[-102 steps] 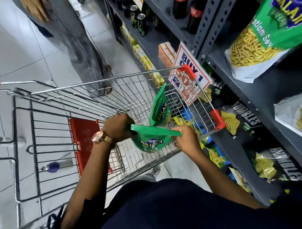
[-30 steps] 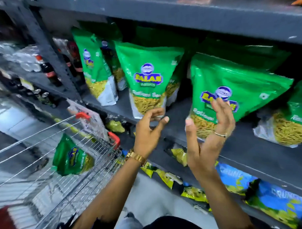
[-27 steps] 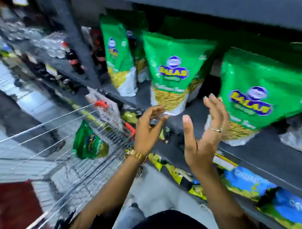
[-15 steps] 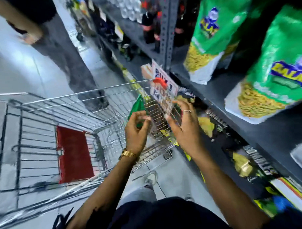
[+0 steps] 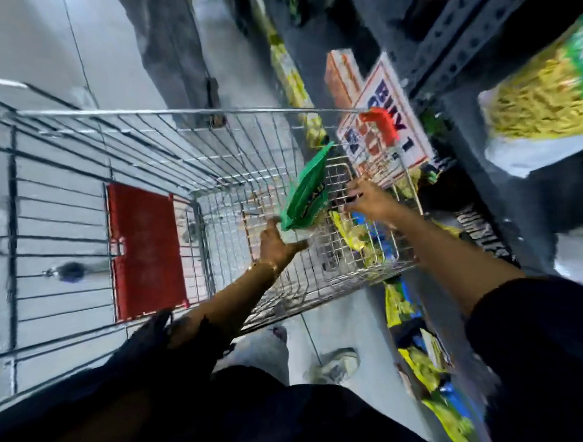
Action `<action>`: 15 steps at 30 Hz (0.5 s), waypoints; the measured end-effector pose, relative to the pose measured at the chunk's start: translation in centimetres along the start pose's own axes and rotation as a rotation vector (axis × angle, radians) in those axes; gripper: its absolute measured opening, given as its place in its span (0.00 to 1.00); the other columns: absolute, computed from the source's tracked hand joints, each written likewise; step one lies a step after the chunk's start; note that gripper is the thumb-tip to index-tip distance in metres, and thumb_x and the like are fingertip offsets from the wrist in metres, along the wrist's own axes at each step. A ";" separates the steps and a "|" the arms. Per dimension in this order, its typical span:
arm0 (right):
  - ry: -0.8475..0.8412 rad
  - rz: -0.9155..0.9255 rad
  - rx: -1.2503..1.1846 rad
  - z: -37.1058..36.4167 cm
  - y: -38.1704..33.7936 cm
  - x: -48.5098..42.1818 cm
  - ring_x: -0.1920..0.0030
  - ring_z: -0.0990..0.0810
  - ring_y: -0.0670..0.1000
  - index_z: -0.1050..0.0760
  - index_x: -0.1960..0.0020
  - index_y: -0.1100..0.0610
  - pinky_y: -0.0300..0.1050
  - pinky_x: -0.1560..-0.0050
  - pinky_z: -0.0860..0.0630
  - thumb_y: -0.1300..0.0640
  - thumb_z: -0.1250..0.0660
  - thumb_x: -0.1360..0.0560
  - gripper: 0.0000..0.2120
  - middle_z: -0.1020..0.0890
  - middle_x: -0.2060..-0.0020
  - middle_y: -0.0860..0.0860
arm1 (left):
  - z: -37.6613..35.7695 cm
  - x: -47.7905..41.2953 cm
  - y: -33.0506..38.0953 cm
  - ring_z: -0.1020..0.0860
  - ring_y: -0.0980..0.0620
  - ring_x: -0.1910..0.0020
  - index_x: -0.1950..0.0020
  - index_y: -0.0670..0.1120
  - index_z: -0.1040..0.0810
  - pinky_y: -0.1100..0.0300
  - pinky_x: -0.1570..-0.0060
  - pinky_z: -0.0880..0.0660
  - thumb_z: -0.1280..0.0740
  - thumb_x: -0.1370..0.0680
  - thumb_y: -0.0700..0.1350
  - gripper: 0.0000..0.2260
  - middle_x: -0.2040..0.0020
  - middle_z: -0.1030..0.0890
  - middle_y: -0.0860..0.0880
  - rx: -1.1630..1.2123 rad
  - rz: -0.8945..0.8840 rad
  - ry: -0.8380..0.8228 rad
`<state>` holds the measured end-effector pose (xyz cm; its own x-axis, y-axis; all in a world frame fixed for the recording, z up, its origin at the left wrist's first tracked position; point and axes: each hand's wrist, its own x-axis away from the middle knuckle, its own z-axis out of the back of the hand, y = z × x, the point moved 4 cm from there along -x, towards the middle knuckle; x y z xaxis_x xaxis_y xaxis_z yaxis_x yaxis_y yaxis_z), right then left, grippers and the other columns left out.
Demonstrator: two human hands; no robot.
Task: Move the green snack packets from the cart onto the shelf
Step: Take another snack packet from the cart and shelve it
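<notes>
One green snack packet (image 5: 307, 193) stands tilted inside the wire cart (image 5: 148, 133), against its right side. My left hand (image 5: 277, 242) is in the cart just below the packet's lower corner, fingers apart; blur hides whether it touches. My right hand (image 5: 370, 200) is spread open just right of the packet, at the cart's mesh. Another green packet with yellow sticks (image 5: 540, 93) sits on the grey shelf (image 5: 459, 36) at the upper right.
The cart's red seat flap (image 5: 146, 252) is to the left. A "BUY 1" sign (image 5: 385, 118) hangs at the cart's far right corner. Another person's legs (image 5: 168, 43) stand beyond the cart. Yellow and blue packets (image 5: 420, 365) fill the low shelf beside my shoe (image 5: 338, 364).
My view swung down from the shelf to the cart. Both hands dropped from the shelved packets into the cart, on either side of the remaining green packet.
</notes>
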<state>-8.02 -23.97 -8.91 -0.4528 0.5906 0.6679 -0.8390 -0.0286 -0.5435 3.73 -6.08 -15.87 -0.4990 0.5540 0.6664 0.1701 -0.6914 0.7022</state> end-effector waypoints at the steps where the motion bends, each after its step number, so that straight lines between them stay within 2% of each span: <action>1: -0.016 -0.013 -0.001 0.1 -0.1 -1.2 0.42 0.23 0.57 0.36 0.29 0.66 0.44 0.50 0.24 0.68 0.32 0.25 0.27 0.27 0.34 0.61 | -0.1 -0.7 -0.2 0.28 0.38 0.33 0.29 0.43 0.35 0.44 0.34 0.27 0.19 0.35 0.45 0.39 0.33 0.27 0.37 0.000 0.009 0.001; 3: -0.038 -0.050 -0.029 0.4 -0.2 -3.5 0.57 0.19 0.49 0.32 0.35 0.66 0.30 0.66 0.25 0.74 0.35 0.25 0.19 0.26 0.46 0.58 | -0.2 -1.6 -0.4 0.28 0.38 0.32 0.26 0.44 0.39 0.44 0.33 0.27 0.20 0.34 0.46 0.42 0.32 0.28 0.37 0.018 0.029 0.021; 4: -0.042 -0.054 -0.024 0.4 -0.4 -4.5 0.61 0.21 0.47 0.31 0.38 0.64 0.28 0.72 0.27 0.76 0.36 0.26 0.19 0.27 0.49 0.56 | -0.2 -2.0 -0.3 0.28 0.37 0.32 0.25 0.44 0.40 0.44 0.33 0.27 0.20 0.34 0.47 0.43 0.31 0.28 0.36 0.020 0.034 0.042; 5: -0.041 -0.070 -0.052 0.4 -0.8 -5.5 0.58 0.21 0.48 0.32 0.38 0.62 0.29 0.72 0.26 0.77 0.33 0.29 0.23 0.28 0.48 0.55 | -0.3 -2.5 -0.2 0.28 0.37 0.33 0.24 0.44 0.40 0.44 0.34 0.27 0.20 0.34 0.48 0.44 0.32 0.27 0.36 0.018 0.029 0.067; 7: -0.046 -0.033 0.008 -0.2 -1.8 -7.4 0.42 0.24 0.54 0.37 0.29 0.61 0.39 0.53 0.21 0.75 0.26 0.34 0.38 0.27 0.38 0.56 | -0.4 -3.1 0.0 0.26 0.38 0.34 0.24 0.44 0.39 0.45 0.35 0.26 0.21 0.33 0.48 0.43 0.33 0.25 0.37 0.015 -0.009 0.102; 8: -0.037 -0.012 0.051 -0.5 -2.3 -8.1 0.38 0.26 0.56 0.38 0.27 0.61 0.45 0.45 0.22 0.73 0.25 0.36 0.41 0.28 0.34 0.57 | -0.6 -3.2 0.2 0.25 0.38 0.36 0.25 0.44 0.38 0.46 0.36 0.25 0.21 0.32 0.48 0.41 0.35 0.24 0.37 0.002 -0.038 0.112; 9: -0.031 0.008 0.055 -0.8 -2.9 -8.8 0.36 0.26 0.58 0.38 0.26 0.61 0.49 0.41 0.23 0.74 0.25 0.35 0.41 0.29 0.31 0.58 | -0.7 -3.4 0.2 0.24 0.39 0.37 0.26 0.44 0.36 0.47 0.37 0.24 0.22 0.32 0.48 0.38 0.36 0.23 0.37 -0.021 -0.069 0.125; 12: -0.032 0.055 -0.073 -1.9 -4.2 -10.5 0.38 0.24 0.59 0.35 0.28 0.60 0.50 0.43 0.22 0.77 0.34 0.30 0.33 0.27 0.32 0.62 | -0.9 -3.6 -0.1 0.23 0.38 0.40 0.29 0.43 0.30 0.47 0.40 0.24 0.25 0.28 0.46 0.29 0.39 0.22 0.36 -0.032 -0.116 0.161; 13: -0.041 0.048 -0.103 -2.0 -4.2 -11.0 0.37 0.23 0.59 0.33 0.29 0.60 0.47 0.44 0.21 0.77 0.36 0.29 0.31 0.26 0.33 0.61 | -0.9 -3.7 -0.4 0.23 0.37 0.41 0.31 0.42 0.28 0.45 0.40 0.24 0.26 0.27 0.44 0.26 0.40 0.22 0.35 0.009 -0.104 0.180; 15: -0.097 0.013 -0.078 -2.4 -3.8 -11.2 0.40 0.22 0.59 0.35 0.28 0.61 0.35 0.52 0.19 0.77 0.36 0.28 0.31 0.23 0.40 0.56 | -0.8 -3.8 -0.8 0.22 0.34 0.43 0.36 0.38 0.24 0.41 0.42 0.24 0.27 0.27 0.41 0.21 0.43 0.20 0.32 0.081 -0.057 0.202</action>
<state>0.92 -28.52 -15.55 -0.4941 0.5096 0.7044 -0.8084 0.0287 -0.5879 4.79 -7.95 -19.15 -0.6684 0.4812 0.5671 0.2003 -0.6178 0.7604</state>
